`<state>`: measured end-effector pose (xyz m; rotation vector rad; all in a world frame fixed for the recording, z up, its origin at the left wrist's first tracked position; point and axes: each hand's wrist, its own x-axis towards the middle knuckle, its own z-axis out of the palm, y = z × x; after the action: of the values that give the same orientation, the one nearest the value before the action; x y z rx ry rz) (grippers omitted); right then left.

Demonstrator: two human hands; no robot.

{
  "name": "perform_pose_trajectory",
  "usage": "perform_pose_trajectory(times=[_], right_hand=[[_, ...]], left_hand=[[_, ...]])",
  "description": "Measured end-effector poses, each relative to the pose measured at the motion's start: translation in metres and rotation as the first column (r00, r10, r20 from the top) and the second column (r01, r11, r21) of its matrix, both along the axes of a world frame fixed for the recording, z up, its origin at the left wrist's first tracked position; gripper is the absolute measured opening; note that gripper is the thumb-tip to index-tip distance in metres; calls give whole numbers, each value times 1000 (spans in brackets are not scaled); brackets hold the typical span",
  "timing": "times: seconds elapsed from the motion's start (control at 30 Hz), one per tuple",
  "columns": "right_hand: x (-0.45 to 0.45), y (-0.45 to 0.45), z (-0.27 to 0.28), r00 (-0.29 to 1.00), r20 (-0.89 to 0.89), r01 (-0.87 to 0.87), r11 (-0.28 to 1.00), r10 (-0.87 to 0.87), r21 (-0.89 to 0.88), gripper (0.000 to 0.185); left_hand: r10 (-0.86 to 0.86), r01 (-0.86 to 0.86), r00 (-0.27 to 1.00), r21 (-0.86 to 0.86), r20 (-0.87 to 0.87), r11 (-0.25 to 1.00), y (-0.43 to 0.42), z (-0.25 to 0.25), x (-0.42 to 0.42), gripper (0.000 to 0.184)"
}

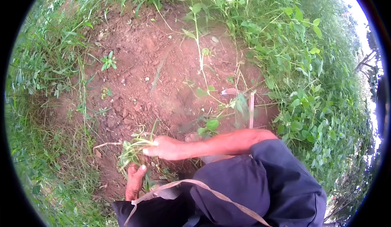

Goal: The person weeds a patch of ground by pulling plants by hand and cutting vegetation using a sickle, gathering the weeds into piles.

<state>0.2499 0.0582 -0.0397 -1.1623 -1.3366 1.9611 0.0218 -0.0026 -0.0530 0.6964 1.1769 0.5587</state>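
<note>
A bunch of pulled green weeds [131, 153] is held between my two hands at the lower left, just above the soil. My right hand [163, 147] reaches across from the right, its fingers closed on the stems. Below it, my left hand [135, 181] grips the bunch from underneath with the thumb up; some of its fingers are hidden by the leaves. A thin dry stalk [106, 144] sticks out to the left of the bunch.
Reddish soil [142, 60] spreads ahead, with a small leafy seedling [108, 61]. Dense green plants [303, 105] border the right, grass [36, 105] the left. A pale upright stick [251, 109] and a pale curved piece [230, 92] lie beyond my right forearm. A strap [220, 194] crosses my dark clothing.
</note>
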Motion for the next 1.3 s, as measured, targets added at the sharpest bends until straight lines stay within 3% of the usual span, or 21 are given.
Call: perform_pose_trajectory(times=[0.03, 0.1, 0.13, 0.2, 0.27, 0.33, 0.37, 0.43, 0.5, 0.57, 0.63, 0.7, 0.83, 0.87, 1.0, 1.03, 1.1, 1.13, 1.23, 1.27, 1.3], right_hand=[[1, 6, 6, 979, 149, -165, 967, 137, 196, 32], [-11, -3, -29, 734, 574, -642, 648, 364, 410, 31], [-7, -5, -27, 734, 561, -650, 638, 383, 414, 31], [6, -5, -19, 822, 345, -548, 794, 454, 261, 33], [26, -13, -1, 833, 457, -448, 865, 312, 226, 34], [59, -10, 11, 815, 500, -406, 904, 293, 133, 44], [76, -19, -2, 880, 458, -273, 923, 126, 270, 46], [118, -7, 8, 847, 532, -238, 894, -1, 380, 47], [169, -7, -8, 761, 637, -168, 910, -125, 379, 47], [223, 0, 12, 725, 686, 20, 997, -69, 79, 44], [275, -20, -11, 616, 755, 69, 970, -223, 231, 41], [308, -33, 13, 411, 912, 86, 996, -8, -30, 35], [351, -107, -8, 354, 885, 295, 934, -303, 202, 44], [357, -125, -20, 297, 882, 338, 904, -367, 262, 49], [357, -162, -42, 503, 837, 312, 948, -217, 58, 57], [352, -158, -40, 504, 844, 342, 940, -184, 1, 57], [342, -152, -36, 438, 875, 424, 906, -206, 1, 55], [343, -154, -46, 437, 875, 389, 921, -210, 26, 53], [328, -145, -48, 402, 898, 384, 923, -181, 14, 45], [325, -145, -51, 374, 904, 401, 915, -204, 41, 43], [320, -148, -56, 351, 910, 420, 906, -221, 58, 41]], left_hand=[[84, -86, 986, 11, 142, 996, 5, 2, 3, 30], [21, -17, 997, 59, -71, 998, 18, 3, 23, 30], [25, -16, 990, 65, -141, 998, 30, 10, 41, 30], [94, -105, 979, -53, -179, 993, 23, -8, 37, 31], [211, -217, 931, 12, -299, 976, 25, 4, 46, 31], [416, -424, 872, 24, -259, 905, 28, 11, 47, 27], [528, -549, 798, 12, -291, 836, 19, -11, 32, 19], [731, -737, 661, 37, -168, 675, 15, -10, 21, 18], [818, -828, 518, 92, -251, 553, 6, -21, -8, 21], [872, -879, 446, 83, -203, 469, 10, 16, 0, 28], [916, -887, 347, 247, -201, 390, 15, 44, 9, 31], [918, -869, 367, 297, -147, 395, 22, 60, 8, 31], [865, -783, 501, 410, -30, 468, 32, 98, 13, 31], [852, -717, 498, 475, -163, 510, 33, 118, 27, 33], [862, -604, 455, 633, -225, 484, 35, 146, 53, 40], [828, -582, 481, 602, -287, 547, 44, 163, 70, 40], [868, -642, 405, 587, -286, 493, 62, 202, 113, 40], [820, -583, 501, 592, -277, 557, 68, 206, 122, 32], [679, -341, 586, 625, -443, 702, 92, 169, 103, 36], [734, -529, 595, 529, -328, 664, 105, 170, 126, 30], [688, -490, 634, 505, -354, 711, 114, 162, 131, 30]])
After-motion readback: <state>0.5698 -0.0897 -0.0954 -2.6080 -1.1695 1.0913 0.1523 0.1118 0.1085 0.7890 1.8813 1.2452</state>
